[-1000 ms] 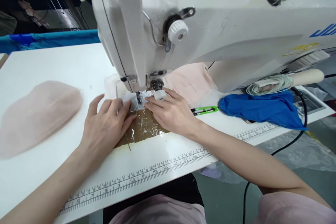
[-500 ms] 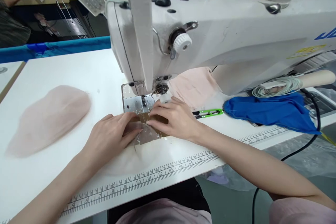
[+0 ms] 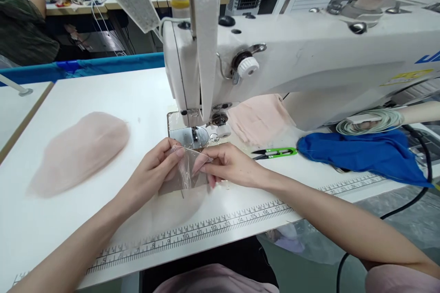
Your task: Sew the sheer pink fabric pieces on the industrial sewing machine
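Observation:
A sheer, pale piece of fabric (image 3: 185, 169) is stretched between my two hands, just in front of the needle area of a white sewing machine (image 3: 292, 50). My left hand (image 3: 160, 162) pinches its upper left edge between thumb and fingers. On the other side, my right hand (image 3: 228, 165) is closed on the right end of the same edge. Fine gathers run down the fabric near the left fingertips. Its lower part spreads thinly over the white table. Behind the hands are the presser foot (image 3: 195, 137) and the metal needle plate (image 3: 180, 137).
Pale pink fabric (image 3: 82, 151) lies on the left of the table, with more folded pink fabric (image 3: 261, 116) beneath the machine arm. Green thread snips (image 3: 275, 152) and a blue cloth (image 3: 360, 153) lie at right. A printed ruler (image 3: 206, 231) follows the front edge. Another person (image 3: 25, 27) is at far left.
Both hands have lifted the fabric's edge off the plate and drawn it slightly towards me, holding it taut. The whole view has shifted a little, so the machine appears lower and further right.

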`<state>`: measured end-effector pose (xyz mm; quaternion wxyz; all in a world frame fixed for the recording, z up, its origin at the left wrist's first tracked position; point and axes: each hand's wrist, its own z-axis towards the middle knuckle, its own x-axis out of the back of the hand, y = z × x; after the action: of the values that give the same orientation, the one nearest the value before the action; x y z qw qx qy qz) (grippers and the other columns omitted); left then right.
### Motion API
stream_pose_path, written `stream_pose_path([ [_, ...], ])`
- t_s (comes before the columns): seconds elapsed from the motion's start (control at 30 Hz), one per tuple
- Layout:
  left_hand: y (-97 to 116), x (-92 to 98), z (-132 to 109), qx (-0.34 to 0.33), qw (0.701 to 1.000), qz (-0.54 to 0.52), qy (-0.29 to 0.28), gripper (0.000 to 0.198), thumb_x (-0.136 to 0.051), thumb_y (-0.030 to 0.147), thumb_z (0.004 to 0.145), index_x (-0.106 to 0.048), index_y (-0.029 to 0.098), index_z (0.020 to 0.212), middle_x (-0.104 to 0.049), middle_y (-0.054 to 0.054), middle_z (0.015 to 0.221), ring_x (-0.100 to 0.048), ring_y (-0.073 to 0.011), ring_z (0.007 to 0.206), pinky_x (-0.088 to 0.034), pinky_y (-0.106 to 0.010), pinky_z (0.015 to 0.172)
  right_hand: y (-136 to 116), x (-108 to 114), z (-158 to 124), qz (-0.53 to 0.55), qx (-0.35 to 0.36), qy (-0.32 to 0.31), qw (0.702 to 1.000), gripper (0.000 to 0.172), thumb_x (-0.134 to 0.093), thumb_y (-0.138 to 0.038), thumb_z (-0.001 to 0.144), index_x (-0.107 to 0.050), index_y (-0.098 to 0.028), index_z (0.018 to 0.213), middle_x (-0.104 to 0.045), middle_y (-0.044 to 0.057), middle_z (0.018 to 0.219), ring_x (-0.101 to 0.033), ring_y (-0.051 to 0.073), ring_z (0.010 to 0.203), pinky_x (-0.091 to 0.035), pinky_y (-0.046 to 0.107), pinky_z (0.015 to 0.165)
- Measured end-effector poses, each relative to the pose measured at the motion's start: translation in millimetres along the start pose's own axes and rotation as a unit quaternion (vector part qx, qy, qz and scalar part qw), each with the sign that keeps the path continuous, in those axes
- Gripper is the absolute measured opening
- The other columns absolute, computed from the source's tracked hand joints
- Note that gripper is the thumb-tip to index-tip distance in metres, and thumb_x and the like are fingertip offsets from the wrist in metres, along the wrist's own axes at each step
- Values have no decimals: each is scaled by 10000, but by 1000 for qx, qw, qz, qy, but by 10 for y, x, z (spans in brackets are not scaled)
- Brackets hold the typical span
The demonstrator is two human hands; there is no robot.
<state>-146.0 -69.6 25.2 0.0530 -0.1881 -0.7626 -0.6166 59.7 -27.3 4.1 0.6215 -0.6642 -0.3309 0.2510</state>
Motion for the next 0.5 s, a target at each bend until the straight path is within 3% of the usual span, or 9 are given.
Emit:
stream_pose_path([
  [0.1, 14, -13, -14, 52, 997, -22, -48, 292, -687, 456, 790, -541, 214, 863, -510, 63, 679, -414, -61, 521, -314, -173, 457, -9, -25, 5, 1, 18, 15, 1000, 19, -667, -172, 816, -653, -164, 827, -665, -11, 818, -637, 85, 671, -507, 204, 611],
  [0.17, 14, -14, -7, 68, 996, -23, -52, 309, -746, 413, 721, -557, 206, 850, -547, 54, 700, -462, -73, 556, -336, -171, 478, -4, -19, 1, -13, 19, 35, 999, 101, -713, -198, 786, -626, -173, 832, -644, -27, 791, -607, 77, 637, -498, 201, 589],
  [0.33, 4, -2, 29, 74, 996, -25, -34, 269, -636, 441, 776, -585, 197, 878, -498, 60, 632, -371, -63, 492, -268, -169, 445, 24, 59, -16, -10, -10, 73, 997, 241, -695, -124, 762, -561, -196, 949, -478, -126, 558, -459, 38, 454, -446, 163, 478],
  [0.5, -28, -15, 47, 42, 999, 2, -17, 168, -590, 358, 759, -555, 198, 796, -365, 86, 540, -295, -61, 452, -222, -177, 424, 55, 68, -12, -5, 0, 84, 996, 148, -712, -145, 756, -604, -169, 855, -554, -95, 561, -562, 59, 478, -475, 156, 455],
])
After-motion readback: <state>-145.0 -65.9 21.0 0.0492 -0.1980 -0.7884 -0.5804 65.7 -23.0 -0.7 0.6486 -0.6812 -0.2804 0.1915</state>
